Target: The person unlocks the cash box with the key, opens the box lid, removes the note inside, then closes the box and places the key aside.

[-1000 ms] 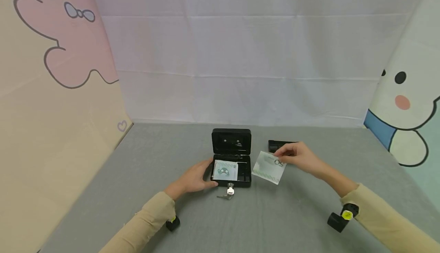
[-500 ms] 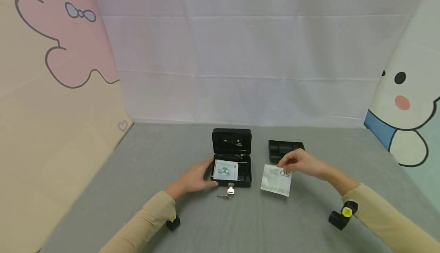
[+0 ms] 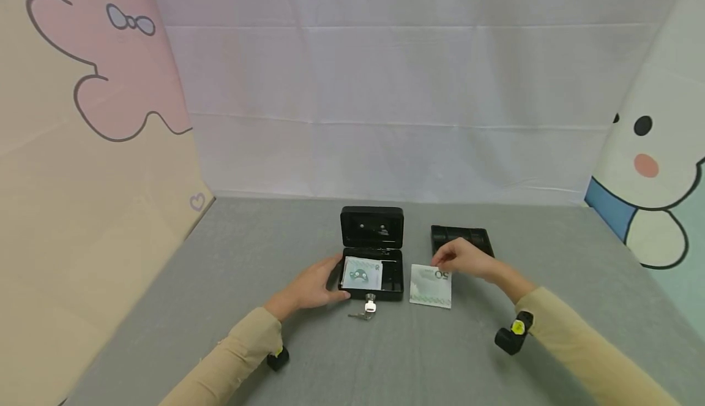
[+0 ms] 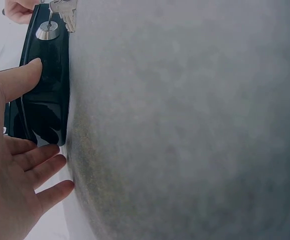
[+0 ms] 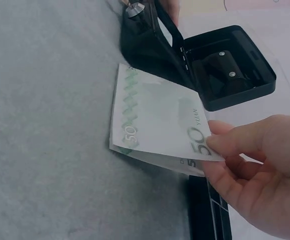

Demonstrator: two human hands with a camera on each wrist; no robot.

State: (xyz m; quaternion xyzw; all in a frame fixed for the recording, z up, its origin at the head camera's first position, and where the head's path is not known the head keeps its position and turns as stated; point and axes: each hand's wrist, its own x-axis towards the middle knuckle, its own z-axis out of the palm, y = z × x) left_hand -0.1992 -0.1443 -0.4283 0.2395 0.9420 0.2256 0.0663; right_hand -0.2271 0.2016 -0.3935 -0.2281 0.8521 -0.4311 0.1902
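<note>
A black cash box stands on the table with its lid raised. Inside, in the left part, lies a pale green banknote. My left hand rests at the box's left end, thumb touching the front and relaxed fingers along the side. A key sits in the front lock, with others hanging from it. Right of the box, my right hand pinches a folded 50 yuan banknote by its edge. The right wrist view shows the banknote's two layers spread slightly apart.
A black compartment tray lies behind my right hand, partly hidden by it. Grey cloth covers the table. A white curtain hangs at the back, with cartoon-printed panels at both sides.
My right hand has brought the folded banknote down nearer the table, first rightward, then back a little to the left, and turned it straighter. My left hand and the cash box stay put.
</note>
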